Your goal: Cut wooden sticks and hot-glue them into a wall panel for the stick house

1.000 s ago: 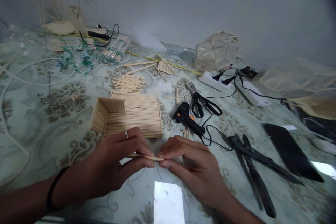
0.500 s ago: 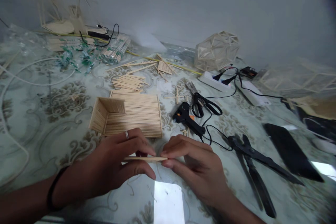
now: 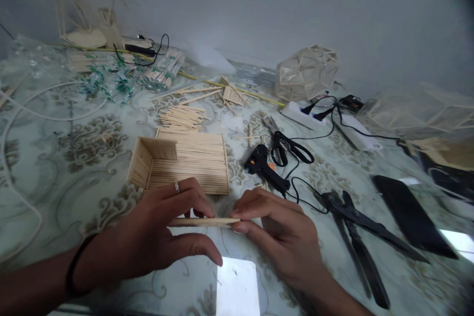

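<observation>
In the head view a thin flat panel of wooden sticks (image 3: pixel 207 222) appears edge-on above the near side of the table. My right hand (image 3: pixel 283 232) pinches its right end between thumb and fingers. The left end sits inside my left hand (image 3: pixel 166 229), fingers along the far edge and thumb dropped below, clear of the panel. Just beyond my hands lies a larger wooden stick base (image 3: pixel 200 168) with short upright walls (image 3: pixel 142 160) at its left. Beyond that base lies a pile of loose sticks (image 3: pixel 183 117).
Right of the base lie a black glue gun (image 3: pixel 264 165) with its cord, scissors (image 3: pixel 285 143) and large cutters (image 3: pixel 357 222). A black phone-like slab (image 3: pixel 411 215) is farther right. A power strip (image 3: pixel 303 116) and a stick polyhedron (image 3: pixel 307 71) stand at the back. Packaged sticks (image 3: pixel 163 69) lie back left.
My left thumb has dropped away from the panel and its fingers have shifted slightly. The panel has tilted a little, showing more of its edge; my right hand keeps its pinch.
</observation>
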`<move>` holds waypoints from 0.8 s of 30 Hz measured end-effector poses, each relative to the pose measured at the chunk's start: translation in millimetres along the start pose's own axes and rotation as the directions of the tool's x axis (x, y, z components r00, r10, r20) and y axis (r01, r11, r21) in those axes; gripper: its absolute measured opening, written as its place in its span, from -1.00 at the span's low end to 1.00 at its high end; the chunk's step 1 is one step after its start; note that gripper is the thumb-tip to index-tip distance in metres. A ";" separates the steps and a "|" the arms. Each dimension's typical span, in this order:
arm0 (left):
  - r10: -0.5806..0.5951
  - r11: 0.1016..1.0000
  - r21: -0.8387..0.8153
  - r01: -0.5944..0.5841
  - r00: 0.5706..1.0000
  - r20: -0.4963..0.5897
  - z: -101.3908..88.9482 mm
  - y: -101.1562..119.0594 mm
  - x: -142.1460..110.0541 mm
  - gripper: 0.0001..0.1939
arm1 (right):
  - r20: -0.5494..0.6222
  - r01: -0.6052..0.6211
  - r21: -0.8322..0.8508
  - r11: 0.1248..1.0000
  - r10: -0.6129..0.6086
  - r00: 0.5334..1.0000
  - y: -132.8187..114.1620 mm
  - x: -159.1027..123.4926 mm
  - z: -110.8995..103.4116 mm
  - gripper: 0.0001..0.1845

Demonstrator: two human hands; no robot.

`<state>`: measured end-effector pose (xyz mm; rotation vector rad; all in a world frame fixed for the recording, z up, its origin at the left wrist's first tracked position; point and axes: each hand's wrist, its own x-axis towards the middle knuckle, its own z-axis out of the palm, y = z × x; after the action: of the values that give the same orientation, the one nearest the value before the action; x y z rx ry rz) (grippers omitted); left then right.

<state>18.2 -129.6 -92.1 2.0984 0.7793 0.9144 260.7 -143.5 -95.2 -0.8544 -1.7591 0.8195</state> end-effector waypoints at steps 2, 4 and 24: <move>-0.016 1.000 0.025 0.016 1.000 -0.012 -1.2 1.1 0.1 -0.79 | -0.013 -0.010 -0.009 1.000 0.010 1.000 0.4 -0.2 -0.8 -0.95; -0.022 0.999 0.048 0.024 0.999 -0.025 -2.2 1.1 0.1 -0.85 | -0.023 -0.015 -0.008 1.000 0.014 1.000 1.3 -0.5 -1.1 -0.96; 0.003 1.000 0.018 -0.004 1.000 0.031 2.8 -1.5 -2.4 -0.85 | 0.113 -0.001 -0.054 0.999 0.007 0.994 2.3 -4.0 6.4 -0.86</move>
<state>18.7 -131.6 -95.5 2.1254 0.7712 0.8775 256.2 -146.6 -100.9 -0.8619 -1.8861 0.8410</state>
